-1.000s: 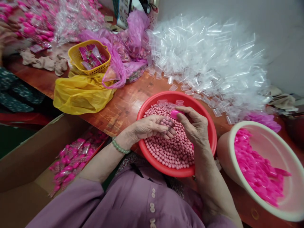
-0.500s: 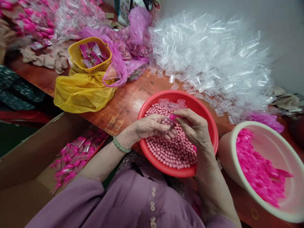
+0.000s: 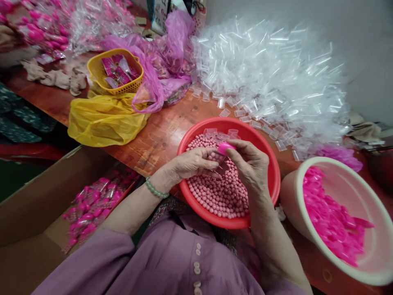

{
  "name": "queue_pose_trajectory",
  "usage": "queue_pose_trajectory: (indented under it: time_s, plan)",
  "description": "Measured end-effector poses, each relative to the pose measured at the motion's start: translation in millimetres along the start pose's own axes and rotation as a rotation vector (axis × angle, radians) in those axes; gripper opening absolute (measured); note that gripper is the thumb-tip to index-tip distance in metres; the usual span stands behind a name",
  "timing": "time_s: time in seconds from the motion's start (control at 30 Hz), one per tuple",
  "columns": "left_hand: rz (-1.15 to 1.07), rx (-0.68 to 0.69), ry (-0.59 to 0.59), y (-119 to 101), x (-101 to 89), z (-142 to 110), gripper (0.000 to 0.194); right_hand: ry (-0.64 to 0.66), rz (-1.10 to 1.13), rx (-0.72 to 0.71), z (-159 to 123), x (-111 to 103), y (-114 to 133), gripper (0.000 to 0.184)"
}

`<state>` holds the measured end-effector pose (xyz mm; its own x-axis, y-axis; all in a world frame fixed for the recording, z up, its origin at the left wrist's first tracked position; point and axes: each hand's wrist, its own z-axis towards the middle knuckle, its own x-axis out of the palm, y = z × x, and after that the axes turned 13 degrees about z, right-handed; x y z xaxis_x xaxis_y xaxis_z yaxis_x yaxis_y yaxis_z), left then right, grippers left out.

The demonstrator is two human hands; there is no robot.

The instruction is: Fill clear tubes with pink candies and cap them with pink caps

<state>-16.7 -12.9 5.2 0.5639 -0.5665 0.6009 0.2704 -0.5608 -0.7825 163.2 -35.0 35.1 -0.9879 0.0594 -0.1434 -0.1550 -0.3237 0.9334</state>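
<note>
Over a red basin (image 3: 264,164) of pink beads (image 3: 221,200), my left hand (image 3: 196,164) grips a small clear plastic tube (image 3: 215,156) with pink beads inside. My right hand (image 3: 250,162) pinches a bright pink plastic cap (image 3: 225,148) between thumb and fingers. The cap is at the open end of the tube; whether it is fully seated I cannot tell. Several clear tubes (image 3: 233,133) lie on the beads at the basin's far side.
A large pile of clear tubes (image 3: 270,73) covers the table (image 3: 166,127) at the back right. At right stands a white tub (image 3: 307,221) of pink parts. A cardboard box (image 3: 33,188) at left holds filled pieces. A yellow basket (image 3: 135,88) stands by a yellow bag (image 3: 104,123). A co-worker's hand (image 3: 7,39) shows far left.
My right hand has brought the pink cap from beside the tube to its open end. My left hand keeps hold of the beaded tube in nearly the same place.
</note>
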Motion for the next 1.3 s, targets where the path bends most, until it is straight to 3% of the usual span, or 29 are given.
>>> queue_pose_trajectory:
  time_s: [0.27, 0.43, 0.5, 0.6, 0.67, 0.8, 1.07, 1.23, 1.3]
  plan:
    - [0.03, 0.046, -0.003, 3.2, 1.4, -0.3, 0.038, 0.058, -0.03, -0.04, -2.0, 8.6, -4.0, 0.013]
    - [0.026, 0.048, 0.003, 5.0, 0.0, 0.0, 0.041, 0.13, -0.208, -0.19, -3.9, 5.3, -2.0, 0.013]
    - [-0.008, 0.048, -0.021, 5.1, -0.4, 0.3, 0.041, 0.204, -0.331, -0.296, -5.2, 3.7, -2.9, 0.029]
    - [-0.034, 0.041, -0.02, 4.4, -0.9, 1.5, 0.041, 0.34, -0.502, -0.425, -6.7, 2.6, -8.2, 0.073]
    - [-0.041, 0.039, -0.009, 3.9, -1.0, 2.5, 0.043, 0.369, -0.581, -0.469, -7.1, 3.6, -13.1, 0.084]
    - [-0.075, 0.045, -0.025, 4.1, -0.9, 3.9, 0.041, 0.308, -0.657, -0.518, -8.2, 7.7, -18.6, 0.077]
    - [-0.062, 0.069, 0.054, 3.3, 0.0, -1.5, 0.036, 0.252, -0.749, -0.652, -10.7, 12.3, -7.9, 0.071]
    - [-0.047, -0.044, 0.017, -0.8, -0.4, 1.1, 0.051, 0.252, -0.748, -0.719, -10.7, 16.1, -10.6, 0.072]
    - [-0.061, -0.078, -0.074, -1.5, 1.8, 5.8, 0.053, 0.27, -0.775, -0.721, -11.5, 19.7, -12.1, 0.073]
